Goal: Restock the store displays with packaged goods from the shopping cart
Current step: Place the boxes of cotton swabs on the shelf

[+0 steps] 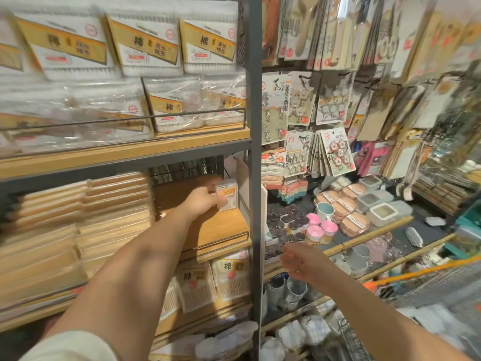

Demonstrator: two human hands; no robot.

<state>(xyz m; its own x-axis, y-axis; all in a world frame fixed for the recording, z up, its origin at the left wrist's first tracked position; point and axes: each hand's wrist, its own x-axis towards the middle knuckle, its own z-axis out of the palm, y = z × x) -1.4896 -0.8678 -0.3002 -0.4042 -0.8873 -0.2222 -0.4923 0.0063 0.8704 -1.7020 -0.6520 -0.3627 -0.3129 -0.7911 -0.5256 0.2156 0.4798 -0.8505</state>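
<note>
A: Head view, starting at nine o'clock: what fills the middle shelf [213, 225] on that side?

B: Stacks of tan flat packs [78, 225], blurred. Toward the centre the board is bare, and there the left hand [201, 203] holds a small packet [227, 194] upright, near the shelf's back right corner, beside a white divider [244, 188].

A: How will the packet handle?

B: It looks light and fairly stiff, a clear wrapper with an orange label, probably slick. Pinching its side edges seems the safest hold; squeezing the faces could dent it.

A: And the fingers?

B: The left fingers [217, 201] curl round the packet's left edge, closed on it. Whether its base touches the board cannot be told.

A: Moving on to three o'clock?

B: Past the grey upright [255, 152], the right hand [299, 261] hovers with fingers loosely spread, holding nothing, in front of the lower displays of jars and cups. At four o'clock the shopping cart [429, 285] shows its wire rim and orange bar.
</note>
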